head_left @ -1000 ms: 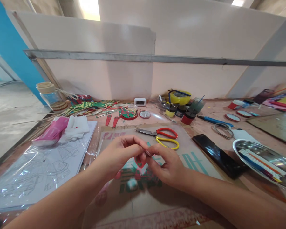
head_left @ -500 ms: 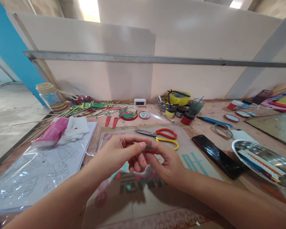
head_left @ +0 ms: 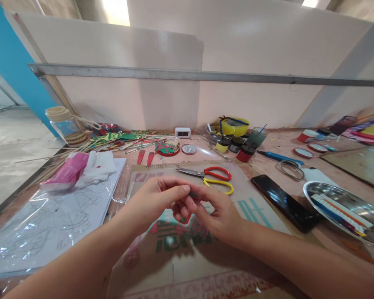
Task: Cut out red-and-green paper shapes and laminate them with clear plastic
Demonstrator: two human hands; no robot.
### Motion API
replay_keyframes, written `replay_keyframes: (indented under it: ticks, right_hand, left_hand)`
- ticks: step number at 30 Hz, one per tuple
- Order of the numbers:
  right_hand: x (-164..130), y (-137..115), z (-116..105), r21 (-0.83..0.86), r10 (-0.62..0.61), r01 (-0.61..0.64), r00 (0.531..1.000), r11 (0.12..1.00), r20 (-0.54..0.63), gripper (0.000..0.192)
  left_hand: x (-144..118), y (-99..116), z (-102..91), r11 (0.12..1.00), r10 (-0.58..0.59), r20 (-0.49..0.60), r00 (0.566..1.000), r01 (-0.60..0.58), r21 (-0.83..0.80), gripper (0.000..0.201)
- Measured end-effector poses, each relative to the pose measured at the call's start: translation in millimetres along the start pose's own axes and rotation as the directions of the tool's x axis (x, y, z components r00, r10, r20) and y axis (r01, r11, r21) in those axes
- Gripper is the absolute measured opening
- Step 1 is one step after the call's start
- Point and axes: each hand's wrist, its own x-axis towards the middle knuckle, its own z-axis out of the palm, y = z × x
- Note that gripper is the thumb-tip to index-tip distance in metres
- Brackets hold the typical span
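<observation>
Left hand and right hand meet fingertip to fingertip over the printed cardboard sheet, pinched together on a small dark piece, too small to identify. Scissors just beyond at 12 o'clock. Black phone at 3 o'clock, metal tray near the surface's right edge. Open cardboard toward 6 o'clock.

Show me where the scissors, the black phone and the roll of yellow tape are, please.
scissors [head_left: 218,174]: head view, on the red handle loop.
black phone [head_left: 285,202]: head view, middle of its dark screen.
yellow tape [head_left: 235,128]: head view, on the roll's outer side.
</observation>
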Motion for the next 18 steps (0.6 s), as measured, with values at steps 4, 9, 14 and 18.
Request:
replay_keyframes:
  ticks: [4,9,14,18]
  right_hand:
    - [1.8,-1.2,0.4,-0.018,-0.057,0.057,0.998,0.998,-0.023,0.023]
    - [1.0,-0.2,1.5,0.010,-0.041,0.041,0.999,0.999,-0.023,0.025]
    - [2.8,0.5,1.1,0.027,0.087,-0.086,0.996,0.996,-0.035,0.025]
    - [3.8,-0.5,-0.6,0.019,0.140,-0.140,0.990,0.990,-0.028,0.035]
  left_hand:
    - [0.3,-1.2,-0.2,0.999,-0.022,-0.049,0.999,0.023,0.027,0.013]
    - [1.2,-2.3,0.4,0.992,-0.049,-0.086,0.995,0.059,0.115,0.016]
    - [-6.3,3.3,1.4,0.882,0.063,-0.165,0.984,0.022,0.470,0.034]
    - [-11.4,4.7,-6.5,0.279,0.613,-0.044,0.789,-0.163,0.946,0.028]
